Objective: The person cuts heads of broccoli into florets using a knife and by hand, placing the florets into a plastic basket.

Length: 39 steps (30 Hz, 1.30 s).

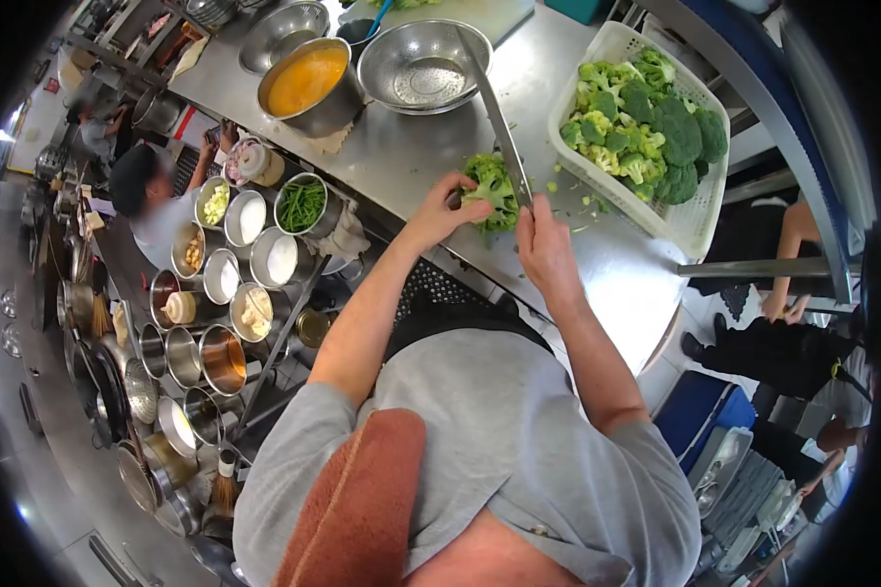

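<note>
My left hand (pixel 447 208) is closed around the near left side of a head of broccoli (pixel 495 191) on the steel counter. In my right hand (pixel 544 238) is the handle of a long kitchen knife (pixel 500 119), its blade pointing away from me and passing along the right side of the broccoli. Small green crumbs lie on the metal around it. Beyond the knife tip side sits a perforated steel bowl (pixel 426 67). To the right, a white plastic basket (pixel 692 220) holds many broccoli pieces (pixel 646 127).
A pot of orange liquid (pixel 307 83) and another steel bowl (pixel 282 37) stand at the back left. Several seasoning containers, one with chopped greens (pixel 302 204), line the left side. A person (pixel 157 191) stands beyond them; other people are at right, past a metal rail (pixel 754 268).
</note>
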Each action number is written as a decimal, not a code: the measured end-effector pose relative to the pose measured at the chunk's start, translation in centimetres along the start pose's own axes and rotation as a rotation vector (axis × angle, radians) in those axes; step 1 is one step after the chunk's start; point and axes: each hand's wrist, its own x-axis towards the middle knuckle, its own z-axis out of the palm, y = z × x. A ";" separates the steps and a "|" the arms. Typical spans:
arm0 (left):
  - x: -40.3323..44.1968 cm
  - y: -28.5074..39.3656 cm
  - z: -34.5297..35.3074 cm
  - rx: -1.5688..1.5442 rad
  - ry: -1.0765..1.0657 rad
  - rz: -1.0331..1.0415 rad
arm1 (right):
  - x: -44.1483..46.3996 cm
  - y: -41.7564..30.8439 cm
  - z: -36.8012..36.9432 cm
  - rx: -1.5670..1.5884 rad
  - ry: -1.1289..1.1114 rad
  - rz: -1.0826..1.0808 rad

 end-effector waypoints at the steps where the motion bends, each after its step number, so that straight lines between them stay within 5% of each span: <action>1: 0.5 -0.3 -0.1 -0.011 0.006 0.002 | 0.4 -0.2 -0.1 -0.008 -0.009 -0.004; 7: 1.4 -0.7 -0.2 0.165 0.027 0.069 | 1.4 -0.7 -0.6 -0.051 0.019 -0.053; 9: 1.8 -1.0 -0.3 0.203 -0.005 0.093 | 1.9 1.4 0.7 -0.248 -0.195 0.050; 16: 2.0 -0.6 -0.8 0.336 -0.015 0.095 | 2.9 0.9 0.1 -0.153 -0.087 -0.062; 22: 2.3 -1.6 -0.8 0.233 -0.011 0.048 | 2.2 -0.2 -0.5 -0.069 -0.022 -0.064; 25: 2.8 -1.6 -0.7 0.254 -0.025 0.132 | 2.2 2.5 0.9 -0.184 -0.178 0.036; 31: 1.4 -2.0 -1.3 0.118 0.008 -0.031 | 3.5 5.2 -1.3 -0.219 0.085 -0.040; 37: 1.8 -3.7 -1.5 0.098 0.175 0.170 | 2.0 2.9 -1.6 -0.122 0.058 0.127; 39: 0.7 -0.2 0.2 -0.329 0.191 -0.100 | 0.3 3.6 0.9 0.012 0.011 0.164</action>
